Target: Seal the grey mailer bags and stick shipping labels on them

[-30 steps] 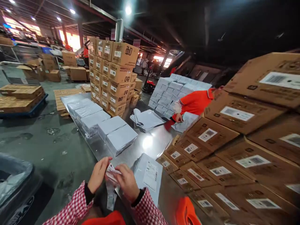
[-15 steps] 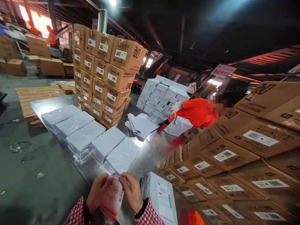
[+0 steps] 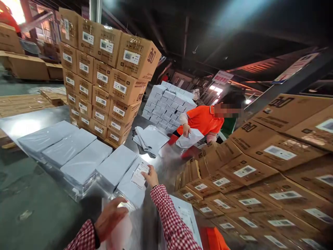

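My right hand pinches the edge of a white printed label, which lies over the nearest white wrapped package in a row on the metal table. Lower down, my left hand is closed around a pale strip of labels, blurred by motion. To the right of my right forearm stands another white package with a printed label, partly hidden by my checked sleeve.
More white packages line the table's left side. Brown cartons are stacked behind them and along the right. Across the table, a person in orange handles a white bag near a pile of flat bags.
My right hand has left my left hand and moved forward onto the nearest package with a label. My left hand stays low with the strip. The view has shifted right.
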A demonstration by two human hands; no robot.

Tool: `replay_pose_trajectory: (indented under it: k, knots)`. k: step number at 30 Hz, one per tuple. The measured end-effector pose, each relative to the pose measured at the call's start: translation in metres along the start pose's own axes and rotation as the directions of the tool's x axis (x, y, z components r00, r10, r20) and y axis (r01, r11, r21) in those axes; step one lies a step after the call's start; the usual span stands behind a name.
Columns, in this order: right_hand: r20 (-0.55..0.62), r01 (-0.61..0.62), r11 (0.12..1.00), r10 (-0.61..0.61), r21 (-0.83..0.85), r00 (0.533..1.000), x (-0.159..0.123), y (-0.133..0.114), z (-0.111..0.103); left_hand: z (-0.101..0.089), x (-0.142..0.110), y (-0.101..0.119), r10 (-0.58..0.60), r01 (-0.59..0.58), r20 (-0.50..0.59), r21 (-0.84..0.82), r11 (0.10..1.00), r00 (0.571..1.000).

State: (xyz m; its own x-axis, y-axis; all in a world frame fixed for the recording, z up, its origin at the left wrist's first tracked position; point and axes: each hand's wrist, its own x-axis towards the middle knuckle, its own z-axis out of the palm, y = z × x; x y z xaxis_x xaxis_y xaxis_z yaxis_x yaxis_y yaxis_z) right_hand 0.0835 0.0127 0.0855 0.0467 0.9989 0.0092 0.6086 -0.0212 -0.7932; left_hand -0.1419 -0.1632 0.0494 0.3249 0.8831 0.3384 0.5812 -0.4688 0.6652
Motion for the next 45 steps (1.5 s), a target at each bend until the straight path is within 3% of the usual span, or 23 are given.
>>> replay_pose_trajectory:
  k: [4, 8, 12, 17, 21, 24, 27, 29, 31, 34, 37, 39, 42, 43, 45]
  knots:
    - [0.031, 0.008, 0.999, -0.007, -0.034, 1.000, 0.004, 0.005, 0.013, 0.012, 0.061, -0.004, -0.030, 0.017, 0.249, 0.053, 0.998, 0.968]
    - [0.060, 0.029, 0.999, -0.027, -0.035, 0.998, 0.005, 0.009, 0.010, 0.022, 0.076, -0.012, -0.014, -0.030, 0.380, 0.108, 0.994, 0.925]
    - [0.049, 0.045, 0.999, -0.045, -0.002, 0.998, 0.010, 0.007, -0.001, 0.030, 0.066, -0.023, 0.001, -0.050, 0.389, 0.115, 0.992, 0.921]
    - [-0.051, 0.076, 0.985, -0.069, 0.157, 0.996, 0.017, -0.006, -0.020, 0.034, 0.059, -0.029, 0.072, -0.128, 0.385, 0.122, 0.984, 0.920]
    - [0.131, -0.056, 0.967, 0.024, 0.248, 0.991, 0.015, 0.003, -0.015, 0.030, 0.049, -0.016, 0.037, -0.062, 0.231, 0.101, 0.993, 0.972]
    - [0.178, -0.067, 0.989, 0.043, 0.133, 0.983, 0.010, 0.017, -0.004, 0.026, 0.057, -0.007, 0.049, -0.061, 0.154, 0.074, 0.995, 0.987]
    - [0.136, 0.000, 1.000, 0.002, -0.014, 0.991, 0.003, 0.021, 0.004, 0.025, 0.087, -0.006, 0.084, -0.116, 0.306, 0.089, 0.989, 0.948]
    - [0.124, 0.042, 0.993, -0.028, -0.111, 0.992, -0.001, 0.018, 0.006, 0.026, 0.105, -0.007, 0.031, -0.090, 0.431, 0.116, 0.989, 0.902]
    - [0.132, 0.078, 0.976, -0.052, -0.204, 0.990, -0.003, 0.014, 0.004, 0.027, 0.114, -0.008, -0.022, -0.055, 0.488, 0.143, 0.988, 0.873]
    - [0.147, 0.121, 0.930, -0.074, -0.347, 0.986, -0.004, 0.012, -0.007, 0.029, 0.108, -0.008, -0.024, -0.063, 0.506, 0.154, 0.986, 0.862]
    - [-0.011, -0.017, 0.832, 0.013, -0.554, 1.000, -0.004, 0.014, -0.015, 0.029, 0.097, -0.007, -0.021, -0.068, 0.508, 0.156, 0.985, 0.861]
    - [-0.054, -0.017, 0.764, -0.023, -0.645, 0.998, -0.007, 0.014, -0.011, 0.029, 0.092, -0.006, -0.017, -0.073, 0.514, 0.155, 0.985, 0.857]
    - [0.167, 0.241, 0.727, -0.175, -0.643, 0.970, -0.012, 0.014, 0.007, 0.030, 0.089, -0.007, -0.015, -0.080, 0.516, 0.161, 0.984, 0.857]
    - [0.224, 0.283, 0.725, -0.180, -0.627, 0.958, -0.012, 0.014, 0.012, 0.031, 0.088, -0.007, -0.023, -0.074, 0.513, 0.169, 0.983, 0.858]
    - [0.255, 0.257, 0.731, -0.117, -0.633, 0.960, -0.011, 0.013, 0.021, 0.034, 0.084, -0.009, -0.036, -0.067, 0.525, 0.176, 0.982, 0.850]
